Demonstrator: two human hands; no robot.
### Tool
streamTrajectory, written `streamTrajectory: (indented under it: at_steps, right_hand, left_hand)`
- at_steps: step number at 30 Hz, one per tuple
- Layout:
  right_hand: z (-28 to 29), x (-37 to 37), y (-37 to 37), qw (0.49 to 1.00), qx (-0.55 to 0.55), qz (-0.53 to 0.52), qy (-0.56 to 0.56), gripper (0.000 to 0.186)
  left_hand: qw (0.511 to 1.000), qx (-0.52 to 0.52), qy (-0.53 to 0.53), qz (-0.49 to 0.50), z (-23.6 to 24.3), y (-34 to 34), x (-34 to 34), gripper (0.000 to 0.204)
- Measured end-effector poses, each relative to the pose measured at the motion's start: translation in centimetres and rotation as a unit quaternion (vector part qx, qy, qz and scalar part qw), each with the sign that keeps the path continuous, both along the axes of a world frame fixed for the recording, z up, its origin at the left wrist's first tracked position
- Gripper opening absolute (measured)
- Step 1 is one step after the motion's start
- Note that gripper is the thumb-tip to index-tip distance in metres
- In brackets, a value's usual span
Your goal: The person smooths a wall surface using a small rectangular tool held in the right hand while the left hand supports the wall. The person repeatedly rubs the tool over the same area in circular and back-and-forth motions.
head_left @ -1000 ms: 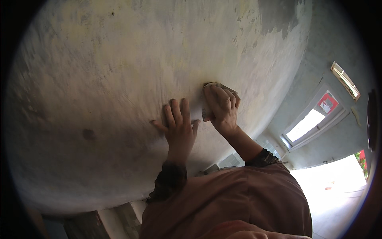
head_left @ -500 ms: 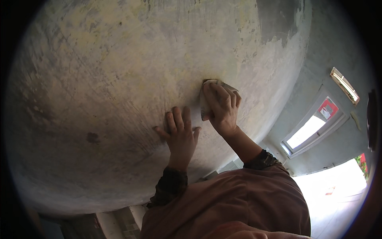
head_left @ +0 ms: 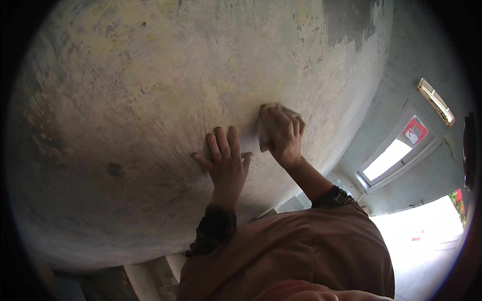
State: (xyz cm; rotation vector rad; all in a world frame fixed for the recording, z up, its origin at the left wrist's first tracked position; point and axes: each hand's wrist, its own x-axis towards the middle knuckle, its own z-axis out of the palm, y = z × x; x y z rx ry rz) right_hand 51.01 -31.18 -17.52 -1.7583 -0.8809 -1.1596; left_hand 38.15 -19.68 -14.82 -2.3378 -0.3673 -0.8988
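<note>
My right hand [head_left: 285, 133] is closed around a folded piece of sandpaper [head_left: 262, 136] and presses it against the patchy plastered wall [head_left: 170, 80]. The sheet's left edge shows beside the fingers; most of it is covered by the hand, which is a little blurred. Lower and to the left, my left hand [head_left: 226, 163] rests flat on the wall with its fingers spread and nothing in it. Yellowish smears, scratches and grey patches mark the wall around both hands.
A bare grey patch [head_left: 349, 22] lies high on the wall. On the adjoining wall at right are a window [head_left: 389, 158] and a small narrow opening [head_left: 437, 103]. Bright light comes through a wide opening [head_left: 422, 236] at lower right. Step-like blocks [head_left: 140, 282] stand at lower left.
My right hand has shifted slightly right and down with the sandpaper. The left hand stays on the wall, appearing slightly higher as the view moves a little.
</note>
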Motion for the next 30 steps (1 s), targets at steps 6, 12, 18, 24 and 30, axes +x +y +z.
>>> streamTrajectory:
  at_steps: [6, 12, 18, 24, 30]
  right_hand:
    - [-1.6, 0.0, -0.2, 1.0, -0.008, 0.002, -0.007, 0.061]
    - [-1.8, 0.5, -0.3, 0.997, -0.041, 0.009, 0.059, 0.065]
    - [-3.1, -0.9, -0.5, 0.999, -0.002, 0.015, -0.028, 0.062]
    - [-3.1, -0.3, 0.4, 0.998, -0.04, 0.009, 0.037, 0.054]
    - [-2.8, -1.7, 0.5, 0.998, -0.015, 0.033, -0.049, 0.052]
  left_hand:
    - [1.0, 0.004, 0.009, 0.012, -0.1, -0.1, -0.1, 0.103]
    - [1.0, -0.001, 0.001, 0.0, -0.2, 0.0, -0.1, 0.101]
    - [1.0, 0.007, -0.009, -0.008, -0.3, -0.2, 0.1, 0.101]
    - [0.998, -0.053, 0.018, 0.004, -0.3, -0.3, -0.1, 0.095]
    - [0.999, -0.035, -0.012, -0.032, -1.4, 0.4, -0.5, 0.096]
